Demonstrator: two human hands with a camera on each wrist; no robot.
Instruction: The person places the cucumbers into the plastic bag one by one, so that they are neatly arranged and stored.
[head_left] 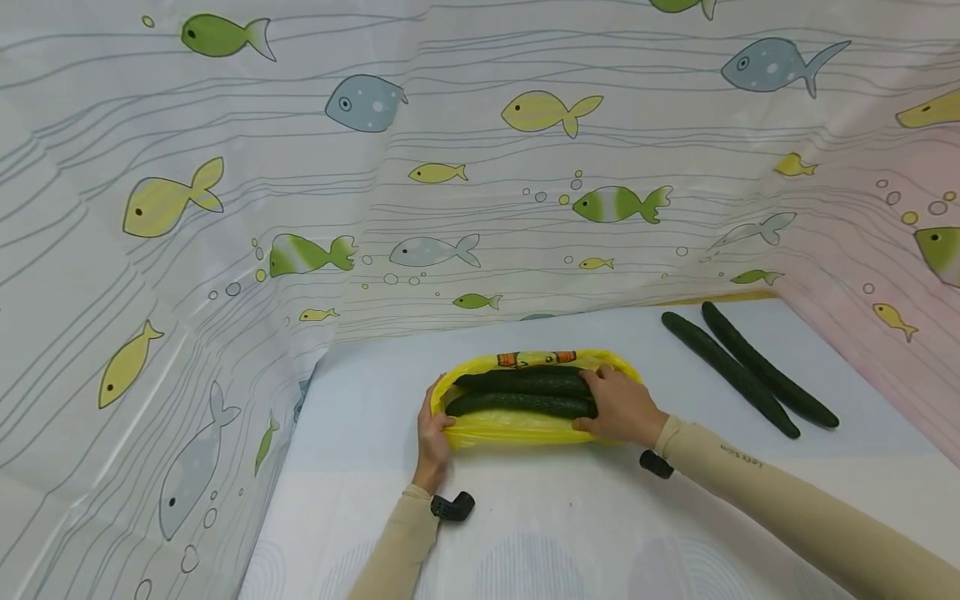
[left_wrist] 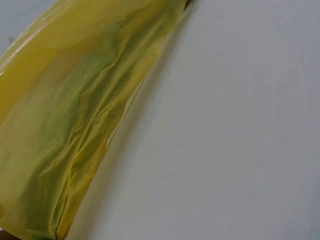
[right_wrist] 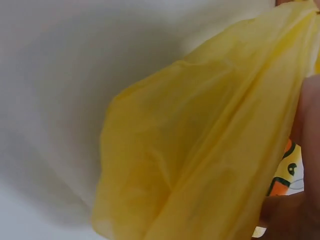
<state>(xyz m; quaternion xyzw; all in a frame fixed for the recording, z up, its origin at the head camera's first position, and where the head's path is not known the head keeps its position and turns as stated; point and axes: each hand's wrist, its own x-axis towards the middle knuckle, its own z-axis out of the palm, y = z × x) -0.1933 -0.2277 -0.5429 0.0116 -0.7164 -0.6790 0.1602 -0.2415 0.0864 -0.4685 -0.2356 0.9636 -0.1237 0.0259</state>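
Note:
A yellow plastic bag point(head_left: 502, 433) lies on the table with its mouth spread wide towards me. Two dark green cucumbers point(head_left: 525, 406) rest side by side inside it. My left hand point(head_left: 433, 442) grips the bag's left end, thumb over the near rim. At the other end my right hand point(head_left: 622, 407) reaches over the rim and holds the right ends of the cucumbers, fingers and thumb spread around them. Crumpled yellow bag point(left_wrist: 85, 120) fills the left side of the left wrist view. In the right wrist view the bag point(right_wrist: 195, 145) hides part of the hand.
Two more cucumbers point(head_left: 738, 379) lie side by side on the table, off to the right. A white sheet point(head_left: 480, 208) printed with fish hangs around the back and sides. The pale tabletop point(head_left: 540, 500) extends in front of the bag.

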